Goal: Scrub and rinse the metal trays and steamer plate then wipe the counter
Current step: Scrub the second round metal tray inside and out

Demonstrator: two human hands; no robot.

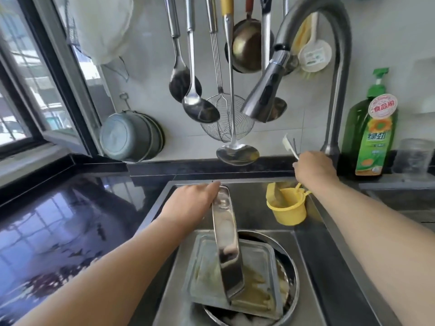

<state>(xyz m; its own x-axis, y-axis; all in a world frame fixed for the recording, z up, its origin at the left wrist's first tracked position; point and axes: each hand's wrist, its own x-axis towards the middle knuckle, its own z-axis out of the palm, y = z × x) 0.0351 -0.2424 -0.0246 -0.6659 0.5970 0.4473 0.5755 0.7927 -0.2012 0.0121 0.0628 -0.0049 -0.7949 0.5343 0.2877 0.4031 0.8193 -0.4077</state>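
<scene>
The left hand (pixel 193 203) grips the top edge of a metal tray (pixel 227 243), fingers curled over the rim, and holds it on edge in the sink (pixel 329 267). The tray's lower corner rests on a second tray (pixel 207 274) that lies flat across a round steel basin (pixel 293 278), near centre. The flat tray carries yellowish residue over its right half. No water runs from the faucet (pixel 263 95), whose spray head hangs above the far part of the sink.

The right hand (pixel 315 168) is at the far right rim, by the faucet base, closed round the handle of a white brush (pixel 288 143); the bristle end is too small to make out.

Step in hand, as judged: fetch the scrubbing tool and start on the held tray. Recommended procedure:
- Keep the tray tilted over the basin so that run-off falls inside the sink.
- Hold the left grip firm; wet steel is likely to slip.
- Wet the tray before scrubbing, and work from the top edge down.
- Soak the soiled flat tray meanwhile.

A yellow cup (pixel 286 208) hangs inside the far right sink wall. At far right stands a green detergent bottle (pixel 369 137); its label reads "食品用" on a red seal, with green characters below that are not clearly legible. Ladles (pixel 200 107) hang on the far wall
</scene>
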